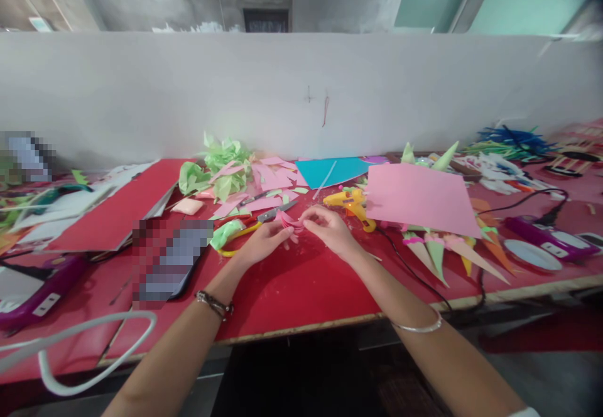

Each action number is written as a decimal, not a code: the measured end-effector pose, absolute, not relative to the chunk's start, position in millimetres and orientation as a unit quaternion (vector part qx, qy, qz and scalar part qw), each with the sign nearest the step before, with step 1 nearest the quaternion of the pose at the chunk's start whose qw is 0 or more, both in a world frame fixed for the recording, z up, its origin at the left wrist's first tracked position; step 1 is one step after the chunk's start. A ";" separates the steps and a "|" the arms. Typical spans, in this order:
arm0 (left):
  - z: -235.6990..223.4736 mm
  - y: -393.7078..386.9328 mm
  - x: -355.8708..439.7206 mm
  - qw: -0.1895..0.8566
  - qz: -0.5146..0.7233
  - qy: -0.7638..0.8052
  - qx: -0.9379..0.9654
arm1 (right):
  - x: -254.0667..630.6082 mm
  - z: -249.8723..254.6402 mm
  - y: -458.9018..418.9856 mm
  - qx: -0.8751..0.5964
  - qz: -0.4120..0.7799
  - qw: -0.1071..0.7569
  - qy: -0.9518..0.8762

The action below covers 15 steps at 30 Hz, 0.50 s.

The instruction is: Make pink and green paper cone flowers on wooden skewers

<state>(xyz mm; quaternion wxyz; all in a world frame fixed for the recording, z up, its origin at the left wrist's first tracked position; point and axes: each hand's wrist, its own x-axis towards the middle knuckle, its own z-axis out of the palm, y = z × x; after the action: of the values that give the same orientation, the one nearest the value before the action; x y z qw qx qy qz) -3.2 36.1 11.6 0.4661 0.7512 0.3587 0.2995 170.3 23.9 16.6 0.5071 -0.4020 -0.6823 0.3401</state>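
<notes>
Between my two hands, just above the red tabletop, is a small folded piece of pink paper (pixel 289 220). My left hand (pixel 266 241) is closed on it, thumb on top. The fingertips of my right hand (pixel 326 226) are pinched together at the paper's right edge; whether they grip it is too small to make out. Scissors with yellow handles (pixel 252 228) lie just beyond my left hand, blades pointing away to the right. A yellow glue gun (pixel 351 205) rests beyond my right hand, its dark cord running right.
Pink paper (pixel 419 194) covers part of several paper cones (pixel 436 257) at right. Teal paper (pixel 330 171), pink scraps and crumpled green paper (pixel 226 159) lie along the partition. A phone (pixel 176 260) lies left; purple power strips (pixel 549 235) stand on both sides.
</notes>
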 end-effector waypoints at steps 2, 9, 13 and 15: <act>12.8 35.3 -3.4 0.457 0.291 0.365 0.757 | 170.4 16.0 24.5 -0.402 0.342 0.510 -0.679; 13.6 34.3 -2.8 0.461 0.289 0.380 0.748 | 170.9 13.2 26.4 -0.401 0.341 0.513 -0.678; 9.9 36.9 -3.4 0.490 0.296 0.364 0.734 | 171.2 12.8 26.4 -0.402 0.339 0.511 -0.681; 9.4 37.4 -4.1 0.489 0.296 0.360 0.737 | 171.5 12.4 26.6 -0.400 0.337 0.510 -0.683</act>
<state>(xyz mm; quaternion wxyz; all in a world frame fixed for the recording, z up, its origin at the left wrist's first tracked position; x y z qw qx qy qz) -4.1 37.4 9.4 0.4889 0.7372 0.3605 0.2959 171.5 26.6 12.4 0.5100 -0.3997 -0.6829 0.3374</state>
